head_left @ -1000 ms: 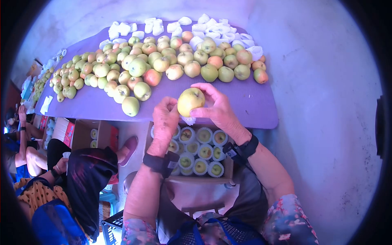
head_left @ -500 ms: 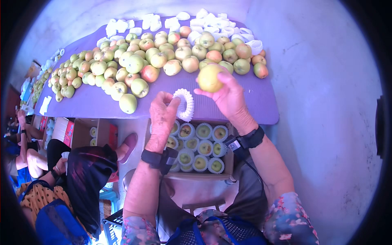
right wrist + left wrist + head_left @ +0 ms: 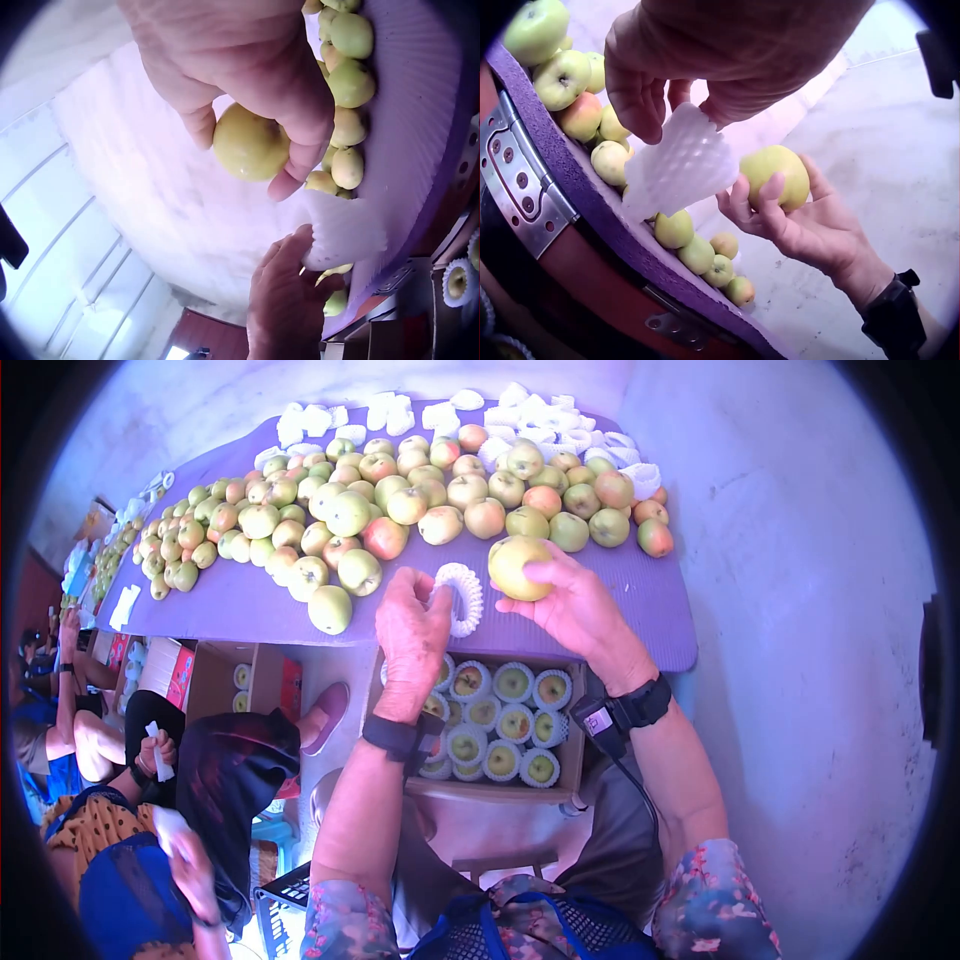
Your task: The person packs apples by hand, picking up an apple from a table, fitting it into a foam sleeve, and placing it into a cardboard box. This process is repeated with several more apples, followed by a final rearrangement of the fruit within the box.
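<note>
My left hand pinches a white foam fruit net by its edge; the net is spread into a ring in the head view. In the left wrist view the foam net shows its bumpy mesh side. Just to the right, my right hand grips a yellow-green apple with thumb and fingers above the front of the table. The right wrist view shows the same apple held between the fingers, apart from the net. Behind both hands lies a long heap of apples.
More foam nets lie along the table's back edge. Below the purple-covered table stands a carton of net-wrapped apples. At left, another person sits beside an open box. A wall stands on the right.
The apple in my right hand has moved right, away from my left hand. The foam net has come into clear view, spread open in my left hand. The neighbour's hand has lifted.
</note>
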The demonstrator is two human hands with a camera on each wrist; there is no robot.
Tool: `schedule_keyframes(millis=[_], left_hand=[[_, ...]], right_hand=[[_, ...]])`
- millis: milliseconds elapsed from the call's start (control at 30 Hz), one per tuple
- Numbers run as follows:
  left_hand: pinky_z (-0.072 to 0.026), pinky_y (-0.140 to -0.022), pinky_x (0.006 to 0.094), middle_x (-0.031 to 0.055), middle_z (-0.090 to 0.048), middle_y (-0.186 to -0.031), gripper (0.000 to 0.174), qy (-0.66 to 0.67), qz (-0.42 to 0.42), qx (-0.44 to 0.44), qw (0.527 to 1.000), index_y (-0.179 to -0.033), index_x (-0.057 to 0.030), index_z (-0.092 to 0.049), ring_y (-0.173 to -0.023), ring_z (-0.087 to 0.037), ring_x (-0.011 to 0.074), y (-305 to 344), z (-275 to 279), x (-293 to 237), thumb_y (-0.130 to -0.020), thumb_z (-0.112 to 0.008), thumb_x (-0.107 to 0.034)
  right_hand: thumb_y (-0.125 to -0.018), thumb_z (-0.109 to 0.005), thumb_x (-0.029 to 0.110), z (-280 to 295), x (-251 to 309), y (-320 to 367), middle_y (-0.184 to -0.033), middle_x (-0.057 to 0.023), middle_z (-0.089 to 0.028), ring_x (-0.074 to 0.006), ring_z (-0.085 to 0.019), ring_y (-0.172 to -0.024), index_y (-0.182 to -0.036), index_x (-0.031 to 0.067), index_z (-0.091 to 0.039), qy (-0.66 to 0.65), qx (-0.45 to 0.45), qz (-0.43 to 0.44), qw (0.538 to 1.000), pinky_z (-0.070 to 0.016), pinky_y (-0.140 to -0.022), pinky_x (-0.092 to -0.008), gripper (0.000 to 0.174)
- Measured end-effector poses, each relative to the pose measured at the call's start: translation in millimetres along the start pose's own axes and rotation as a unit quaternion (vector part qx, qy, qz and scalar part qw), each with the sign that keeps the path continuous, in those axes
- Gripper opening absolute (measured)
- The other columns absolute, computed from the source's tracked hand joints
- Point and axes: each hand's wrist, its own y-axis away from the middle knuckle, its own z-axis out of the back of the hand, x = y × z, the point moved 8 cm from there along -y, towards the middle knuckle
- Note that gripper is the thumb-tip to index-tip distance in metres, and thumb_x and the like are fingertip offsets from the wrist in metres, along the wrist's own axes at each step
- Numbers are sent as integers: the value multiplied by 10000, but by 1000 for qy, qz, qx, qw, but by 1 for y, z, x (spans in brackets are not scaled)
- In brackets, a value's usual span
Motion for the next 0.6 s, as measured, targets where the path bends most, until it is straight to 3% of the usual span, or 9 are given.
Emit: schedule_keyframes(millis=[67,267,400,467,600], left_hand=[[-490,-662,442,140,-623,-727,212,5,0,9,1000,-833,-39,-581,-690,-629,325,0,-3,0,-773,-712,-194],[-494,-653,433,154,-624,-695,177,8,-17,15,1000,-839,-36,-583,-661,-635,319,2,-5,-5,-805,-704,-160],[-508,-573,385,119,-638,-667,136,90,30,37,995,-864,-27,-594,-602,-640,234,-3,-14,18,-852,-683,-129],[-508,-512,335,91,-647,-695,142,176,94,75,977,-891,-19,-593,-598,-631,178,0,-18,26,-874,-673,-135],[-500,-428,245,60,-647,-756,169,334,154,102,924,-936,0,-574,-599,-610,115,9,-29,31,-907,-650,-149]], right_hand=[[-845,-660,108,-12,2,3,-1182,-104,-574,-223,-596,-1064,-1259,5,-484,23,41,18,999,-521,-881,-382,461],[-694,-802,134,-27,10,7,-1161,-88,-586,-185,-586,-1059,-1279,20,-490,326,27,91,941,-480,-925,-306,673],[-678,-821,165,-31,5,9,-1108,-86,-620,-167,-598,-1023,-1232,16,-547,374,20,109,921,-484,-910,-303,635],[-672,-827,173,-33,3,8,-1088,-82,-633,-158,-599,-1018,-1208,14,-573,394,24,111,912,-486,-906,-303,614],[-680,-831,174,-29,-5,3,-1084,-74,-638,-149,-590,-1039,-1207,16,-582,327,23,101,939,-483,-914,-300,604]])
